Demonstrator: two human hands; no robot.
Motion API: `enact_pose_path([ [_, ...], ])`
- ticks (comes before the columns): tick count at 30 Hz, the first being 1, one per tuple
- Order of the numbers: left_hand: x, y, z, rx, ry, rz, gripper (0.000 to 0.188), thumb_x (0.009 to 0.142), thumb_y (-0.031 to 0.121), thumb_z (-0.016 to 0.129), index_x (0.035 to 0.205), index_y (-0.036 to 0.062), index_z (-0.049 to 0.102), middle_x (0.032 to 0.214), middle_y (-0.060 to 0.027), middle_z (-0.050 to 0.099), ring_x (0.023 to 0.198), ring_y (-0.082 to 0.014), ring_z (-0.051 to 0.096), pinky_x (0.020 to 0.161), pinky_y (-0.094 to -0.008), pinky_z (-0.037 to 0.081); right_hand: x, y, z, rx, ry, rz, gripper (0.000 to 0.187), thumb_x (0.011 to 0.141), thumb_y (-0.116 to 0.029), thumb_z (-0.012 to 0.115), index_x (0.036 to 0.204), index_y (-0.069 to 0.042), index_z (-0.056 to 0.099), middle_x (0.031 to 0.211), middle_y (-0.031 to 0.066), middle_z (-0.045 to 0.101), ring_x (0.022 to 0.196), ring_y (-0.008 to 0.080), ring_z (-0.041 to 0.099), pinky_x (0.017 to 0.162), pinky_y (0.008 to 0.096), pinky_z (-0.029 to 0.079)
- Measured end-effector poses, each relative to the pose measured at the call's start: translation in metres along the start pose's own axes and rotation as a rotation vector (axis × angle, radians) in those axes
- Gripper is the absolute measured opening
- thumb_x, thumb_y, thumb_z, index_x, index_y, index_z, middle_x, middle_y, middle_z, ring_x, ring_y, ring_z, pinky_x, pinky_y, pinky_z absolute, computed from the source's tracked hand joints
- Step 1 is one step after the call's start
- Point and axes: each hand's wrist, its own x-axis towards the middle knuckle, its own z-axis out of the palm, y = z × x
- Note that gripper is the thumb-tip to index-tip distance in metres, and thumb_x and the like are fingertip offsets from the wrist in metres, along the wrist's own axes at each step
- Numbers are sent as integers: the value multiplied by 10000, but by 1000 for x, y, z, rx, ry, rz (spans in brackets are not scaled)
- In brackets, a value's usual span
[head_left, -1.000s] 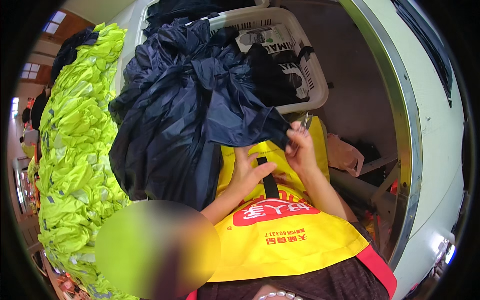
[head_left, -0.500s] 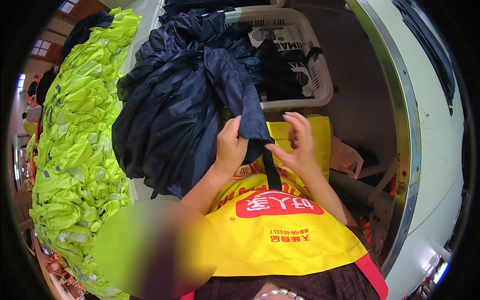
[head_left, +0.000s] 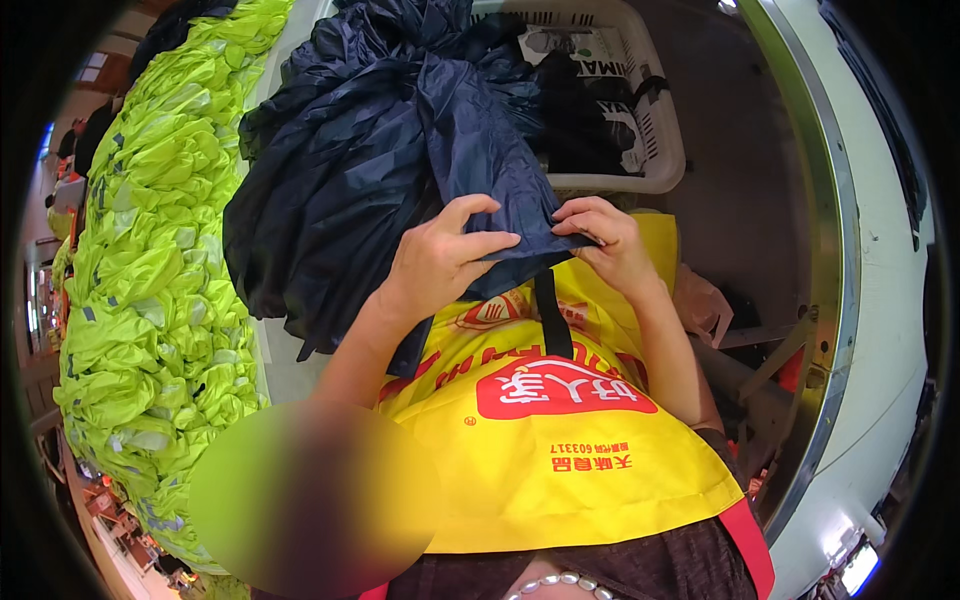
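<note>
A large bundle of dark navy thin fabric [head_left: 330, 200] lies before me, gathered at its far end. A flat, narrower panel of it [head_left: 490, 160] comes down toward me, ending in a straight edge. My right hand [head_left: 615, 250] pinches the right corner of that edge between thumb and fingers. On the left side of the panel, my left hand [head_left: 440, 255] rests with two fingers stretched apart near the edge; its other fingers are hidden. I wear a yellow apron [head_left: 560, 500] with red print. A black strap [head_left: 550, 315] hangs over it below the panel.
Bright yellow-green garments [head_left: 150, 300] are heaped in a long pile on the left. Beyond the fabric stands a white plastic basket [head_left: 665, 150] holding black cloth and printed packages. A metal-edged pale table [head_left: 870, 330] curves along the right. A blurred patch covers the lower left.
My left hand has loosened its grip on the panel's edge and spread its fingers. My right hand, formerly with raised fingers, has closed on the right corner. The edge now lies wider and flatter.
</note>
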Motion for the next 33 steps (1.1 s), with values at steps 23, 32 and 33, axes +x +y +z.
enact_pose_path([
  [23,27,-19,35,-1223,27,-944,232,856,262,588,888,37,637,738,1,589,656,-82,527,631,-189,416,18,-1,25,503,202,502,230,817,-259,642,895,-44,621,771,-5,597,699,53,524,675,196,412],
  [32,48,-21,-45,-698,-191,-449,136,813,102,607,900,5,645,781,17,594,731,-59,531,669,-200,425,41,-35,32,394,228,351,218,796,-159,658,931,-5,583,761,-3,553,672,44,472,599,180,383],
  [33,52,-31,-69,-606,-124,-420,126,798,94,617,882,3,642,770,26,586,733,-62,531,675,-199,423,42,-35,32,369,274,290,214,804,-153,649,942,-3,584,768,-6,555,667,41,466,598,178,381],
])
